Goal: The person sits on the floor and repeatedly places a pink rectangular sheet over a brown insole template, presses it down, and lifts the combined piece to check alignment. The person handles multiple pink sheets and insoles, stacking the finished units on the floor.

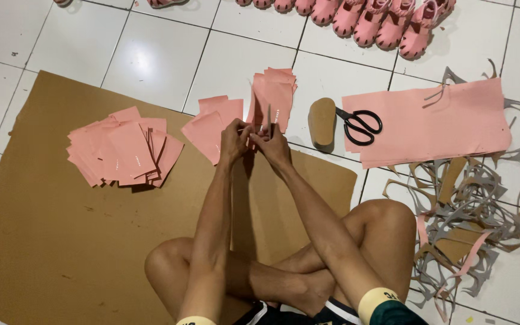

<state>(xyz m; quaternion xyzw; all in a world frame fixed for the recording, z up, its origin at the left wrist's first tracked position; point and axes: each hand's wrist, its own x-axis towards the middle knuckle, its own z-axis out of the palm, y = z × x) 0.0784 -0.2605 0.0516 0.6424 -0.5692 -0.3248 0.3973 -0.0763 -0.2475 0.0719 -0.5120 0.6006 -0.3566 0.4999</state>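
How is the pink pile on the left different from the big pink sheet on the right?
The left pile is many small cut pieces, fanned and overlapping; the big sheet is large, flat and rectangular. The left pile lies on brown cardboard; the big sheet lies on white tiles. Scissors rest at the big sheet's edge; nothing rests on the left pile. Both are the same pink.

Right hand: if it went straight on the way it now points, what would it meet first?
The right hand points away from the body; it would probably first meet the small stack of pink cut sheets just beyond it, though depth is unclear.
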